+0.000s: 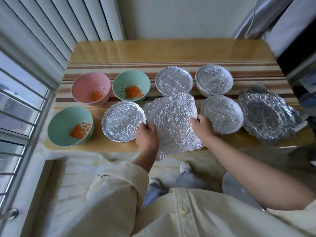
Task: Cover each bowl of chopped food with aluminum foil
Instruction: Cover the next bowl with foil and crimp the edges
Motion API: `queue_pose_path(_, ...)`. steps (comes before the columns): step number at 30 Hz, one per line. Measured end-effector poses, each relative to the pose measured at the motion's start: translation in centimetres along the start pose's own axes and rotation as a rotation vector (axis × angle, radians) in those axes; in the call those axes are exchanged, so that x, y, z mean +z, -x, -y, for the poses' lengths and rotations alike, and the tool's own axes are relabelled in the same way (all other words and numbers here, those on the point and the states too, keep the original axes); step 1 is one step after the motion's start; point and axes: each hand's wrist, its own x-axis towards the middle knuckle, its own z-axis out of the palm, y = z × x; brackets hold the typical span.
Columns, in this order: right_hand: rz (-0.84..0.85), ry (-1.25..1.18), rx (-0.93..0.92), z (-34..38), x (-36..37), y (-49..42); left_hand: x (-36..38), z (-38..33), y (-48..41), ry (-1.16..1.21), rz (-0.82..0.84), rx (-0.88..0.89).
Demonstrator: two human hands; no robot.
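Now your left hand (147, 135) and right hand (202, 124) pinch opposite edges of a crinkled, roughly round foil sheet (171, 124), fingers curled.

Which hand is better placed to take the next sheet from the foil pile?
Probably right. The right hand grips the foil sheet at its right edge, nearest the foil pile; the left hand grips the far edge.
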Motion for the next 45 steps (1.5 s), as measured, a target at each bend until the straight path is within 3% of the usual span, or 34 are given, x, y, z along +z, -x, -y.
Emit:
queue_pose_path(9, -0.113, 0.051, -0.01, -1.6, -1.2, 1.4, 1.0, 0.5, 1.1, -0.07, 0.044, -0.006)
queue_pose_path(15, -0.089, 0.022, 0.041, -2.9, -1.5, 1.8, 1.4, 0.9, 1.6, -0.09, 0.049, -0.015)
queue_pose_path(28, -0.065, -0.161, 0.098, -4.0, -1.1, 1.4, 2.1, 2.5, 0.9, 0.111, 0.03, -0.091)
queue_pose_path(40, -0.149, -0.468, 0.212, -4.1, -0.5, 2.5, 2.2, 3.3, 0.9, 0.246, -0.044, -0.117)
queue_pose_path(45, -0.1, -0.365, 0.152, -4.8, -0.7, 1.9, 2.2, 3.1, 0.8, 0.251, -0.034, -0.083)
